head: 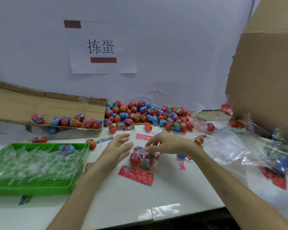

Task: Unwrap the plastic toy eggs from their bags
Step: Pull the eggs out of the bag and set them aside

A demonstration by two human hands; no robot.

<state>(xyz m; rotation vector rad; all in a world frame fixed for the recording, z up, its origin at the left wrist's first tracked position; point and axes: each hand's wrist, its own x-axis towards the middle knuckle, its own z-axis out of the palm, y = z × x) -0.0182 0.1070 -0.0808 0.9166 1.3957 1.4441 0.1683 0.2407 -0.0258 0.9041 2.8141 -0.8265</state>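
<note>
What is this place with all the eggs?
Likely a toy sorting or packing workbench: a heap of toy eggs, a big cardboard box, and a green tray holding clear plastic wrappers.

Light: bright, even and diffuse, from above; the wall reads pale blue.
Shadows: faint and soft-edged, under the green basket.
Glare: white patches on the clear tape at the table edge; sparkle on the wrappers.
Blur: the right hand and its pinched bag of eggs are slightly smeared; the printed bags far right are heavily smeared.
Distortion: wide-angle bending near the edges.
</note>
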